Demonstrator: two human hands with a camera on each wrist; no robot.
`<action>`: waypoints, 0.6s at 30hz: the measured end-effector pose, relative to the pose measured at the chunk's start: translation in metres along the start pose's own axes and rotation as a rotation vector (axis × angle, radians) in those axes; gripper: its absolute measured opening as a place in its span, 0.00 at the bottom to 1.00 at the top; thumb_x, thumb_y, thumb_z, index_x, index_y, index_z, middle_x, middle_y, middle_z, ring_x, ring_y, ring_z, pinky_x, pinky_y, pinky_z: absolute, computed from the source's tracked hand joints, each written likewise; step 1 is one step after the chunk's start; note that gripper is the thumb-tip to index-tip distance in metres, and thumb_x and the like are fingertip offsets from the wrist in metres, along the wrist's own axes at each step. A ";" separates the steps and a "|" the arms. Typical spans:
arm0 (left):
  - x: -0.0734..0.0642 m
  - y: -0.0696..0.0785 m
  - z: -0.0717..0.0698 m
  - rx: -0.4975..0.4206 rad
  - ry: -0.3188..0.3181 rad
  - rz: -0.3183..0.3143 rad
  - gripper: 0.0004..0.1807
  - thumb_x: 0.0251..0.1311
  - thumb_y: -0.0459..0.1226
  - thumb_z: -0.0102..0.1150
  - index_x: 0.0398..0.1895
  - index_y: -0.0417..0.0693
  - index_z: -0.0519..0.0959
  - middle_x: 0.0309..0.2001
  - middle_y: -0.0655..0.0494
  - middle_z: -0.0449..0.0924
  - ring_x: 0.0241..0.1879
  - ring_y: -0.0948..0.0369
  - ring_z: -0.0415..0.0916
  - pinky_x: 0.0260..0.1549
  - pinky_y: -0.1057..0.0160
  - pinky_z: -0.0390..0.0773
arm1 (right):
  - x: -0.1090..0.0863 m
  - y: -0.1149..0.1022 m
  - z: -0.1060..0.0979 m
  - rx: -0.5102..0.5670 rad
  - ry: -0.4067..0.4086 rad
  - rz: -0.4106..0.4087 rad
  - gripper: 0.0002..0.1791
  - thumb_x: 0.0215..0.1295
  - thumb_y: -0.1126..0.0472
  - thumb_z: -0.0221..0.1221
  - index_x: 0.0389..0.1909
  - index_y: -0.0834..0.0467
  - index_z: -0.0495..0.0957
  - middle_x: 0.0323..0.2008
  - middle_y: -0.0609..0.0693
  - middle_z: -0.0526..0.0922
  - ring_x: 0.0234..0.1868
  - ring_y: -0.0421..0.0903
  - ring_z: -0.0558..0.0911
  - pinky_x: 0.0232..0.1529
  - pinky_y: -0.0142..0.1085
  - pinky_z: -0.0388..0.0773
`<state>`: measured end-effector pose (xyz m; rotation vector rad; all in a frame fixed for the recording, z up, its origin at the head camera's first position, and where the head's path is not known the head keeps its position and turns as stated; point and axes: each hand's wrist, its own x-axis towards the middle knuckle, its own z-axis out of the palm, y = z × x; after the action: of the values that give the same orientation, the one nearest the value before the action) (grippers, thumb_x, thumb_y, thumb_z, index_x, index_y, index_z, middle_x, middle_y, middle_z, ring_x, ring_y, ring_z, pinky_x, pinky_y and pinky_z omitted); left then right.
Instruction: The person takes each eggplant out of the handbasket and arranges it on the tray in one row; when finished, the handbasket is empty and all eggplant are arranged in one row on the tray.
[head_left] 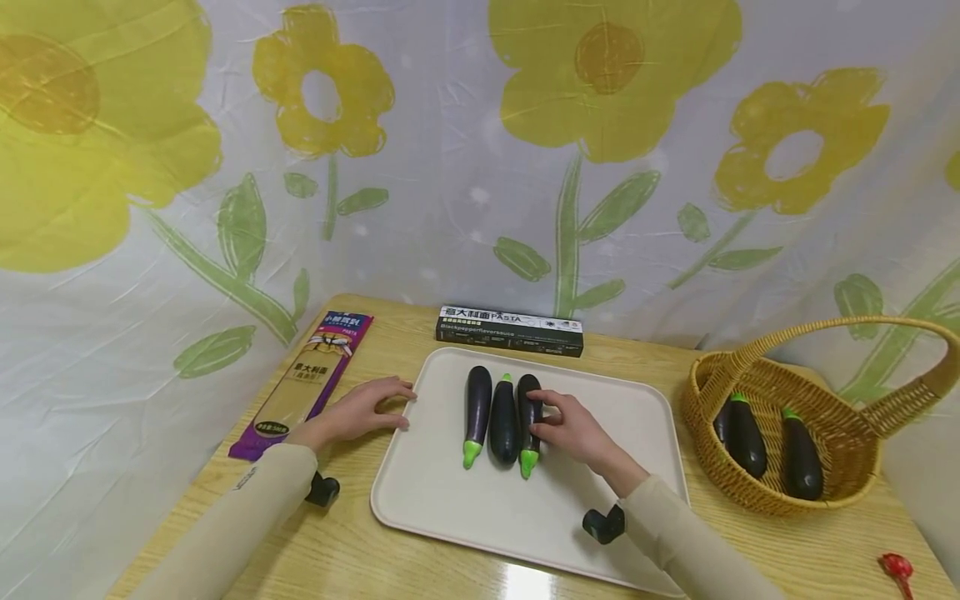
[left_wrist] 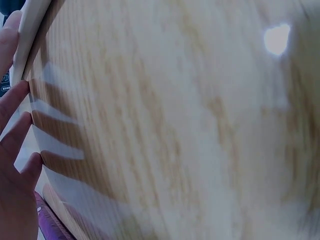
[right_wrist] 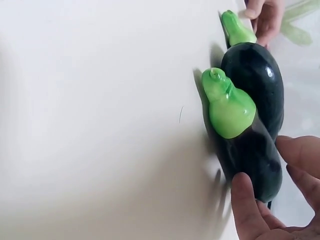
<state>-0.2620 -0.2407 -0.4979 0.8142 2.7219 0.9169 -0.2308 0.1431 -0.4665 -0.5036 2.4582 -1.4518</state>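
Three dark purple eggplants lie side by side on a cream tray (head_left: 435, 504). The left eggplant (head_left: 477, 407) and the right one (head_left: 529, 415) have their green stems toward me; the middle eggplant (head_left: 503, 429) points its stem away. My right hand (head_left: 576, 427) pinches the right eggplant between thumb and fingers, and the right wrist view shows its green cap (right_wrist: 232, 115) close up. On the tray's left rim, my left hand (head_left: 367, 408) rests its fingertips with fingers spread. In the left wrist view those fingers (left_wrist: 15, 135) line the tray edge.
A wicker basket (head_left: 847, 483) holding three eggplants stands to the right of the tray. Behind the tray lies a black pasta box (head_left: 510, 332). A purple pasta packet (head_left: 307, 379) lies at the left, and a small red object (head_left: 896, 567) sits at the front right.
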 end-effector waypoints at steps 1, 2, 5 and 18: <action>0.000 0.000 0.000 -0.001 -0.002 -0.001 0.26 0.61 0.49 0.64 0.60 0.49 0.77 0.67 0.43 0.69 0.70 0.41 0.56 0.68 0.39 0.54 | -0.001 0.000 0.000 0.002 0.004 0.008 0.28 0.63 0.71 0.61 0.65 0.65 0.69 0.64 0.68 0.68 0.52 0.58 0.82 0.47 0.40 0.81; 0.000 0.000 0.000 -0.001 -0.003 -0.004 0.26 0.61 0.49 0.64 0.60 0.50 0.77 0.67 0.43 0.69 0.70 0.41 0.56 0.68 0.39 0.54 | -0.003 0.000 -0.001 0.003 0.008 0.018 0.28 0.63 0.71 0.61 0.65 0.64 0.69 0.65 0.68 0.67 0.52 0.58 0.82 0.48 0.41 0.81; 0.000 0.001 0.000 0.000 -0.006 -0.010 0.25 0.61 0.49 0.64 0.59 0.50 0.77 0.67 0.43 0.69 0.71 0.41 0.56 0.68 0.39 0.54 | -0.010 -0.001 -0.003 0.003 0.027 0.048 0.28 0.64 0.69 0.61 0.65 0.61 0.70 0.66 0.69 0.65 0.54 0.59 0.81 0.51 0.44 0.80; 0.001 -0.001 0.000 -0.001 -0.004 -0.013 0.25 0.61 0.50 0.64 0.59 0.50 0.77 0.67 0.43 0.69 0.71 0.40 0.55 0.68 0.38 0.53 | -0.070 -0.015 -0.026 0.017 0.144 0.070 0.28 0.65 0.60 0.64 0.66 0.52 0.71 0.66 0.58 0.66 0.58 0.56 0.78 0.52 0.44 0.80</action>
<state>-0.2626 -0.2406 -0.4986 0.7961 2.7203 0.9125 -0.1745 0.1859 -0.4381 -0.3159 2.5427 -1.5280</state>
